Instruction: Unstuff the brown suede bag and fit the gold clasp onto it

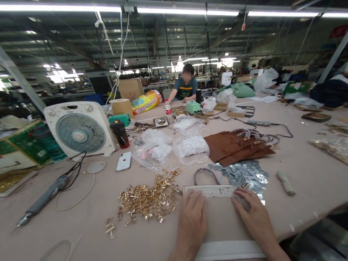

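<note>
At the desk's (82,257) near edge, the left hand (192,219) lies flat and open on a white tray (209,191); the right hand (255,216) loosely pinches its corner beside gold fittings (148,199).

A white box fan (79,129) stands at the table's left. Right of the fan sit a black tumbler (121,134) and a white phone (123,161); before it lies a grey electric screwdriver (42,201). Far beyond it, a person (186,86) sits.
</note>
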{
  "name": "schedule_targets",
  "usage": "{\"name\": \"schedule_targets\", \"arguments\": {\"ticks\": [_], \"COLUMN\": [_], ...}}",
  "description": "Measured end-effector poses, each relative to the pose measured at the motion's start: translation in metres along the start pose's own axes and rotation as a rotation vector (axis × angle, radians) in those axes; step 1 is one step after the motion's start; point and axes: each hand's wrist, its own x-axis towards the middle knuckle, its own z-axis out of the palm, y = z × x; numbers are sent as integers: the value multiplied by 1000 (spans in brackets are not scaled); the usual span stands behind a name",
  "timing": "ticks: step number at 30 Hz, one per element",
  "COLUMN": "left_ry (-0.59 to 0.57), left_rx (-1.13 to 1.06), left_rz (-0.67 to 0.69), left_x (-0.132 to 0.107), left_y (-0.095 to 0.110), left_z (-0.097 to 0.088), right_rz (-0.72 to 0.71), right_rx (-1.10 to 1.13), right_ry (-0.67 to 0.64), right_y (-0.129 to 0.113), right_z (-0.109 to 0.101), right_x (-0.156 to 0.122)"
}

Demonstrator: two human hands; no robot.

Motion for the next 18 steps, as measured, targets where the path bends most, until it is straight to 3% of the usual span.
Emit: {"name": "schedule_targets", "arguments": {"ticks": [3, 10, 15, 18], "left_ry": [-43, -53, -55, -82], "left_rx": [-80, 12, 80, 140], "left_rz": [-31, -92, -96, -102], "left_x": [9, 26, 16, 6], "left_y": [3, 4, 7, 6], "left_z": [5, 9, -2, -7], "right_rz": [-6, -69, -62, -8], "right_rx": [23, 18, 65, 160], "right_ry": [-9, -15, -55, -127], "right_y": [0, -6, -15, 8], "right_z": [0, 5, 9, 12], "right_x": [-1, -2, -11, -13]}}
